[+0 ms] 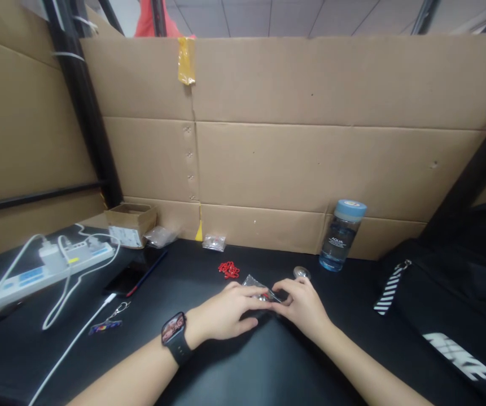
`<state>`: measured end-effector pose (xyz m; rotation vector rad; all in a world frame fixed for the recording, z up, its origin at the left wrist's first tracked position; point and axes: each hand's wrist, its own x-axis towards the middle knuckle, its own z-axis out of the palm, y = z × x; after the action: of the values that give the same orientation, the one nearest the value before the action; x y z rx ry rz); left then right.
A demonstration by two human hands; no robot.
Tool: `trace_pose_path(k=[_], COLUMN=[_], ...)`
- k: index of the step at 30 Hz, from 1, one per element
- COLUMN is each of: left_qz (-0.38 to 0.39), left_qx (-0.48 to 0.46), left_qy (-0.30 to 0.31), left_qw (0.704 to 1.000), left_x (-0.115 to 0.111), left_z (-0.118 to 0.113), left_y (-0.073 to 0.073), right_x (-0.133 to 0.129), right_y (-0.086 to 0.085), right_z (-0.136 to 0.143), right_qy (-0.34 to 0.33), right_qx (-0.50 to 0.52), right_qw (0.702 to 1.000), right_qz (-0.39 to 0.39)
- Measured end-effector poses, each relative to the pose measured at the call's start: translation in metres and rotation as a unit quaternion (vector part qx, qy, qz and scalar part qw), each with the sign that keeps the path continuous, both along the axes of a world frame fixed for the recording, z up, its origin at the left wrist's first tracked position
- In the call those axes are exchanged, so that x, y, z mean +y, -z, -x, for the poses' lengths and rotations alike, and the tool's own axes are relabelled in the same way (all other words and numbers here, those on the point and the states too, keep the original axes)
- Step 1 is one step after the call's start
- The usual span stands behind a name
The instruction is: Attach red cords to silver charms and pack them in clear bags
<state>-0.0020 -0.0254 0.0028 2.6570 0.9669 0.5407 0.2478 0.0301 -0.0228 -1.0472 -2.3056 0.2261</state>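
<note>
A small clear plastic bag (251, 281) with something red and shiny in it lies on the black table between my hands. My left hand (234, 309), with a black watch on its wrist, rests over the bag's near side, fingers stretched to the right. My right hand (300, 304) pinches the bag's right edge between thumb and fingers. Just behind the right hand sits a small round metallic dish (301, 273), partly hidden by it. A pile of red clips or links (228, 269) lies behind the left hand.
A water bottle (341, 237) and a black backpack (446, 316) stand right. At left are a power strip (31, 277), cables, a phone (126, 278), a keychain (106, 325) and an open cardboard box (131, 223). Small plastic packets (214, 242) lie by the cardboard wall (268, 169).
</note>
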Motion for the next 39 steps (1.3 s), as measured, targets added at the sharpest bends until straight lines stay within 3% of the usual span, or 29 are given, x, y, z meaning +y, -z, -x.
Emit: trace_pose_path(k=[11,29,34,39], left_qz=[0.004,0.023,0.045,0.013], left_qx=[-0.014,-0.045,-0.06,-0.127], left_qy=[-0.008,0.029,0.032,-0.043], left_qw=[1.0,0.998,0.997,0.991], left_x=[0.0,-0.002,-0.007,-0.002], left_z=[-0.001,-0.002,-0.006,-0.009], left_y=[-0.002,-0.007,-0.011,-0.001], right_x=[0.003,0.002,0.003,0.003], right_y=[0.003,0.013,0.011,0.004], right_z=[-0.009,0.006,0.007,0.002], right_qy=[-0.06,-0.015,0.029,0.045], right_qx=[0.007,-0.049,-0.075,-0.024], right_qw=[0.998,0.976,0.975,0.989], right_qz=[-0.026,-0.211,-0.205,-0.138])
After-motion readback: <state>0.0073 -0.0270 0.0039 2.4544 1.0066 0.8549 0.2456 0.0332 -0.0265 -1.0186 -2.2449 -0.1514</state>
